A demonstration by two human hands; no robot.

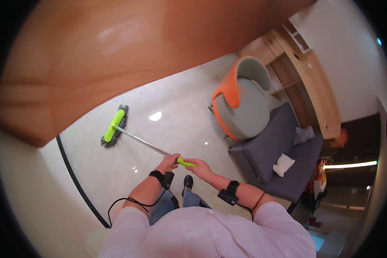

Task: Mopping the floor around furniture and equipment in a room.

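A dust mop with a lime-green head (114, 125) and a grey fringe lies on the pale glossy floor, left of centre in the head view. Its silver pole (142, 141) runs from the head back towards me. My left hand (171, 163) is closed around the pole just below the green grip. My right hand (198, 167) holds the green grip (186, 162) at the pole's end. Each forearm wears a black strap with a small black device and a cable.
A large brown glossy surface (132, 48) fills the upper left, close to the camera. To the right stand an orange and grey tub chair (251, 109) and a grey sofa (261, 154) with cushions. Behind them is wooden furniture (322, 93). A wall with black skirting (74, 174) runs along the left.
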